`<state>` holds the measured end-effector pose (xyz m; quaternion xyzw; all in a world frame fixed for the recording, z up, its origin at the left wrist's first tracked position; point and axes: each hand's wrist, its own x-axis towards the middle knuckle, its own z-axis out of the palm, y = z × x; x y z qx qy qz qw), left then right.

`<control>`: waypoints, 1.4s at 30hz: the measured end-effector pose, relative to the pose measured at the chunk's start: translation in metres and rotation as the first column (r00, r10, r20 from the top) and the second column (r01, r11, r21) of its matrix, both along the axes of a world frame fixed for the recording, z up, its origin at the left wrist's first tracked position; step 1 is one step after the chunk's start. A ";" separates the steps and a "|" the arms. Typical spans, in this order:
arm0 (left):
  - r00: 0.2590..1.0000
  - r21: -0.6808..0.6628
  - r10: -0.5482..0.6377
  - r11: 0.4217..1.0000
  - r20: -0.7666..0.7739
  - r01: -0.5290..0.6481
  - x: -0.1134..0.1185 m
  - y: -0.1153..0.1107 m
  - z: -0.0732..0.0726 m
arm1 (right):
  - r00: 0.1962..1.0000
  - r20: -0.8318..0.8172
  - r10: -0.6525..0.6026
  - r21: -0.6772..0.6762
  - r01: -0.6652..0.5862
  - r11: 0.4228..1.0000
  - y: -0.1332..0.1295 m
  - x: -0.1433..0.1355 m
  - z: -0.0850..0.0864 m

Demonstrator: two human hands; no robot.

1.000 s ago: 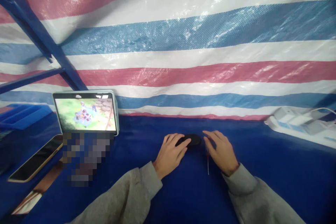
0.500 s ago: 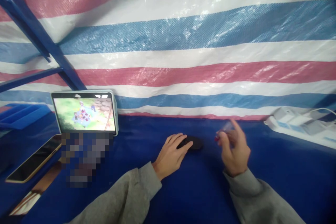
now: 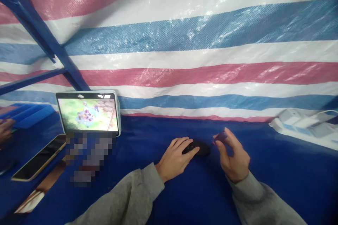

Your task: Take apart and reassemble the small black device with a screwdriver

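On the blue table top, my left hand [image 3: 177, 158] rests with its fingers over one end of a black rounded object that looks like a computer mouse [image 3: 202, 148]. Thumb and fingertips lie against it. To its right, my right hand [image 3: 235, 154] is raised a little and pinches a small, purplish, partly see-through piece [image 3: 219, 138] between thumb and forefinger. The piece is too small and blurred to name. It is apart from the black mouse.
A tablet [image 3: 88, 114] with a bright picture stands at the left. Near it lie a phone [image 3: 39, 158] and a blue tray [image 3: 37, 114]. Another person's hand [image 3: 5, 128] shows at the left edge. A white power strip [image 3: 301, 128] sits at the right. Striped sheeting [image 3: 185, 59] hangs behind.
My right hand has moved slightly down and left, and the pinched piece has turned. The view has shifted slightly. Another person's hand has come in at the left edge.
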<state>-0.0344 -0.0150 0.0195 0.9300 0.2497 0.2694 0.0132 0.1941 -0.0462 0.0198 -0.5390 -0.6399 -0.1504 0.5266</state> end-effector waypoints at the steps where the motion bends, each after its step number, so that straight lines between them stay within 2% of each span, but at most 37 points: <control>1: 1.000 0.005 0.002 1.000 -0.002 -0.002 0.000 0.000 -0.001 | 1.000 0.024 0.000 0.027 -0.001 1.000 0.000 0.000 0.001; 14: 0.999 0.041 0.044 0.998 0.006 -0.044 0.001 0.002 -0.005 | 0.996 0.088 0.026 0.087 -0.033 0.996 -0.001 -0.002 0.005; 21: 0.999 0.035 0.047 0.998 -0.003 -0.047 0.001 0.002 -0.006 | 0.999 -0.002 -0.036 0.096 0.036 0.995 -0.002 -0.003 0.004; 27: 0.999 0.033 0.019 0.999 -0.030 -0.018 0.001 0.003 -0.007 | 0.998 0.070 0.004 0.070 -0.009 0.997 -0.002 -0.006 0.008; 32: 1.000 0.050 0.016 0.999 -0.017 -0.016 0.001 0.002 -0.005 | 0.999 0.039 0.030 0.068 -0.033 0.997 -0.001 -0.006 0.009; 37: 1.000 0.072 0.010 0.997 -0.020 -0.008 0.001 0.002 -0.005 | 0.997 -0.035 0.069 0.164 -0.062 0.985 -0.001 -0.009 0.013; 42: 1.000 0.057 0.005 0.998 0.009 -0.006 0.001 0.003 -0.006 | 0.981 -0.060 0.183 0.037 -0.181 0.983 -0.007 -0.014 0.015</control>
